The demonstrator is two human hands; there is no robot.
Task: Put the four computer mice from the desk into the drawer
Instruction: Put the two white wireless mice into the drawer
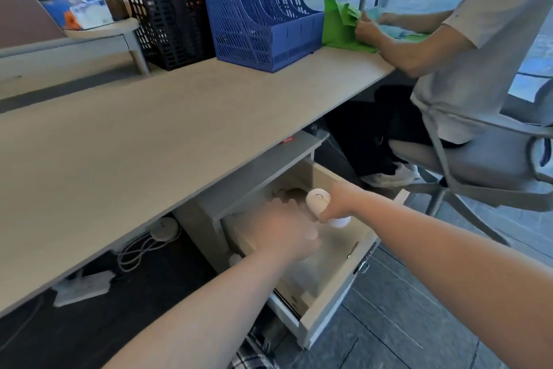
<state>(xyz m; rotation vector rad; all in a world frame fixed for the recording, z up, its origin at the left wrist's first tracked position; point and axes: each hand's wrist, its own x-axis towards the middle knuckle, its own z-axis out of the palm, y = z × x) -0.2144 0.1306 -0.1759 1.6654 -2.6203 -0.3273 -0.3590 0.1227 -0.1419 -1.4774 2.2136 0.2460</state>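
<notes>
The drawer (332,294) under the desk (125,141) is pulled out. My right hand (341,202) holds a white computer mouse (317,199) over the open drawer; a second white rounded shape (339,222) shows just below the hand. My left hand (287,225) is blurred and reaches into the drawer, fingers curled; what it holds is hidden. At the drawer's back lies a darker rounded thing (291,193), possibly another mouse.
A blue file rack (260,9) and a black one (167,15) stand at the back of the desk, with a tissue box (89,14) on a shelf. Another person (466,48) sits on a chair at the right, handling green cloth (341,24). Cables lie under the desk.
</notes>
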